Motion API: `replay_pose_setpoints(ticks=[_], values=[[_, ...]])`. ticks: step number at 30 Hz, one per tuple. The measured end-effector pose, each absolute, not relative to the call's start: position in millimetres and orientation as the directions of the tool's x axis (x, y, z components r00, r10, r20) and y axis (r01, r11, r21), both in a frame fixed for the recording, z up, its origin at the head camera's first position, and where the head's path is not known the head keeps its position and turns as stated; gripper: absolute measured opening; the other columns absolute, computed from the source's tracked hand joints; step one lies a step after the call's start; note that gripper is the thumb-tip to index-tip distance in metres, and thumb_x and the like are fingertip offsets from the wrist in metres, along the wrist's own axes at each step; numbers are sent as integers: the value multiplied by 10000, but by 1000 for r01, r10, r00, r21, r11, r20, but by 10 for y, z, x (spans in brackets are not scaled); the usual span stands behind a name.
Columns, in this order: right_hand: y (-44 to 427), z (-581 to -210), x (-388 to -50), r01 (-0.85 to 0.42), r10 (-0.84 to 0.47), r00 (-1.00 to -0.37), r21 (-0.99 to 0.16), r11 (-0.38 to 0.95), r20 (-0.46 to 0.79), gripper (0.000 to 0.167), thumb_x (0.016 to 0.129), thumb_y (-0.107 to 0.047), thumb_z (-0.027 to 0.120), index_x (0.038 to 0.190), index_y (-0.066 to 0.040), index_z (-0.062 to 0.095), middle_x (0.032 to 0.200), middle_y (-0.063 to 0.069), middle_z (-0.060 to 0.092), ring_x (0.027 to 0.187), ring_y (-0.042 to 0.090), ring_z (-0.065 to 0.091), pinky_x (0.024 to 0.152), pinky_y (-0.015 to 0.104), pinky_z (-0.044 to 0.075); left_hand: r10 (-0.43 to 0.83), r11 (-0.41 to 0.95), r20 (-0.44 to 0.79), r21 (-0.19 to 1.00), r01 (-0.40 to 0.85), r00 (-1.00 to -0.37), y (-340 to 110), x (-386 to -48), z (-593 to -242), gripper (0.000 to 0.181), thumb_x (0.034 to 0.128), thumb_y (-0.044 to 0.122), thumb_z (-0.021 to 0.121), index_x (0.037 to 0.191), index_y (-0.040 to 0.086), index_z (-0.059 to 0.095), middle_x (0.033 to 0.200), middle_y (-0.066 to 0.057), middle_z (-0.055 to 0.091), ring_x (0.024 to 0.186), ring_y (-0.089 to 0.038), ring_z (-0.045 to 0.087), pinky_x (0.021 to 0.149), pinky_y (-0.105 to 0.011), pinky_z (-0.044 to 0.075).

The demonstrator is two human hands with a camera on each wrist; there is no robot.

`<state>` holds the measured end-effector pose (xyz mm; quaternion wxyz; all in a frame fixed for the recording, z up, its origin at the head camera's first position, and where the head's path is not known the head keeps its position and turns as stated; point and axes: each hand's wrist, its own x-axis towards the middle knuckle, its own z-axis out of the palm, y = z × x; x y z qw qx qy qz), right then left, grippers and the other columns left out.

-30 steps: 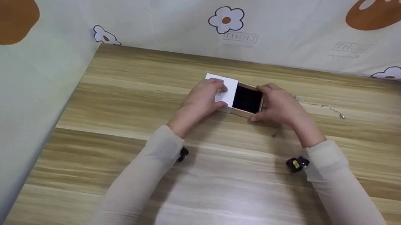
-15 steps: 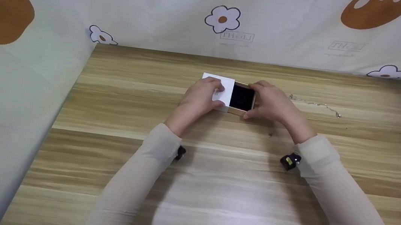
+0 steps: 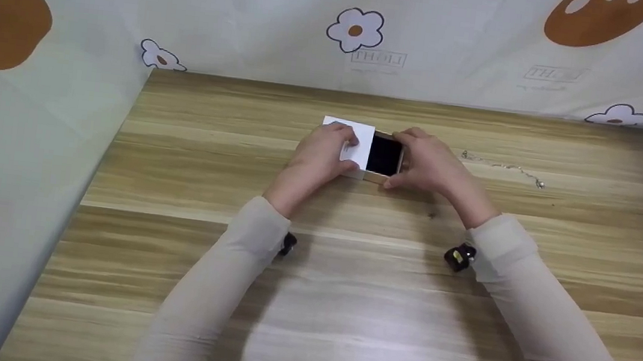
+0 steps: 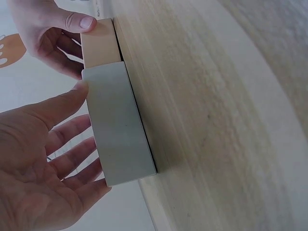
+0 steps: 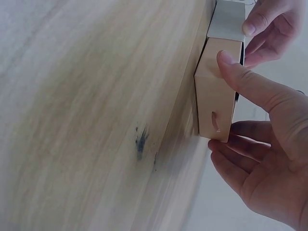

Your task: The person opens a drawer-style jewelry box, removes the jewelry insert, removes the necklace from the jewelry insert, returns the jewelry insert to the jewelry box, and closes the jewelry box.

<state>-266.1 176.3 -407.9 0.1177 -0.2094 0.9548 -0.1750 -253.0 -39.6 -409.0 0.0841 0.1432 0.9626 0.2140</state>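
Observation:
A small box lies on the table, its white sleeve (image 3: 364,143) partly covering a tan cardboard drawer (image 5: 211,91) lined in black. My left hand (image 3: 317,154) grips the sleeve, with its thumb on the near side and fingers over the top and far side. On the right, my right hand (image 3: 431,163) holds the drawer's outer end between thumb and fingers. In the right wrist view the thumb presses the drawer's side, and a small curved slot shows in its end. To the right of that hand lies a thin silver chain (image 3: 510,167).
The wood-grain table (image 3: 377,332) meets a pale wall covering (image 3: 255,15) with printed flowers at the back. A small dark mark (image 3: 431,215) shows on the table below the right hand. Wrist cameras (image 3: 460,257) sit under both cuffs.
My right hand has moved left, pushing the drawer farther into the white sleeve, so less of the black lining shows. The left hand keeps its hold. The head view has shifted slightly.

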Motion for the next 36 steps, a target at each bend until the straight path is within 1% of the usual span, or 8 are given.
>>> replay_pose_setpoints(ticks=[8,14,20,26,29,31,33,36], values=[[1711,-4100,-2694,-362,-446,-883,-395,844,-143,1037,675,-394,913,1477,33,415,1442,193,501,1285,374,528,1134,482,412,311,876,-94,414,247,-946,-386,-2533,-4075,421,874,271,774,1239,114,637,1372,-48,582,1309,-257,531,1093,-376,448],[1655,-4100,-2715,-342,-435,-887,-412,845,-155,1031,681,-374,913,1484,27,404,1457,191,486,1298,375,516,1138,490,405,313,879,-97,406,250,-945,-378,-2546,-4064,422,878,278,770,1244,114,636,1362,-56,585,1298,-261,536,1095,-379,447],[1534,-4091,-2727,-339,-433,-886,-403,850,-168,1014,690,-383,905,1485,0,406,1421,179,510,1266,362,534,1104,493,435,319,876,-107,411,250,-942,-381,-2541,-4058,434,876,284,771,1248,105,636,1359,-67,588,1302,-263,533,1104,-382,437],[1424,-4082,-2729,-346,-434,-887,-393,852,-159,972,697,-373,897,1454,12,424,1379,197,524,1227,370,553,1062,502,461,321,876,-123,415,245,-939,-378,-2548,-4059,446,878,296,769,1260,115,627,1409,-62,559,1338,-262,506,1121,-385,424],[1428,-4118,-2732,-353,-446,-883,-419,836,-146,985,699,-380,894,1465,7,411,1403,204,510,1255,378,538,1082,501,449,315,878,-129,415,238,-940,-384,-2550,-4061,446,874,293,773,1260,120,632,1423,-54,552,1346,-257,501,1121,-384,428],[1449,-4136,-2732,-355,-460,-876,-450,819,-146,1004,715,-366,887,1490,14,374,1450,218,478,1311,386,501,1123,500,414,311,881,-137,414,231,-940,-391,-2550,-4061,448,873,294,774,1264,126,635,1429,-46,548,1351,-249,499,1117,-377,433],[1485,-4133,-2725,-340,-466,-871,-492,802,-157,1009,731,-334,882,1504,25,343,1482,232,453,1358,390,461,1160,501,374,308,883,-146,411,226,-940,-396,-2549,-4055,447,875,304,771,1266,133,636,1431,-35,544,1346,-238,503,1102,-376,448],[1526,-4111,-2715,-304,-464,-867,-543,783,-184,965,756,-258,871,1504,35,337,1486,237,466,1384,387,441,1187,502,337,302,887,-156,407,218,-940,-407,-2544,-4041,444,874,314,771,1262,142,638,1421,-26,548,1331,-225,514,1081,-373,464]])
